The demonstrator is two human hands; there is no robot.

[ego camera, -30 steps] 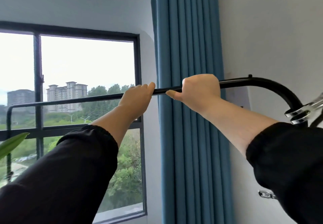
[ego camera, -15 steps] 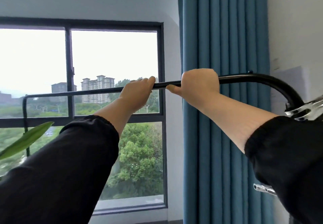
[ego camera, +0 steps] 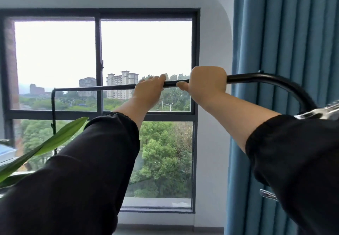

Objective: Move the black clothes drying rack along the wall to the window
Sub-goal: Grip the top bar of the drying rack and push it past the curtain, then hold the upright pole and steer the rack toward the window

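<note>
Rack at the window, hands on the bar

Leaf of a green plant poked in from the lower left, in front of the window. Beyond it stood the far upright of the black clothes drying rack, whose top bar ran level across the glass and curved down at the right, in front of the blue curtain. The left hand was hooked over the bar, fingers pressed together and curled on top. Just beside it, the right hand was wrapped round the bar in a closed fist, thumb poking out toward the left. Judging by the bar spanning the panes, the move looked nearly done; only final placement and letting go seemed left. White wall separated window and curtain; the floor and the rack's feet were not visible. Shiny metal clips hung at the right edge.
</note>
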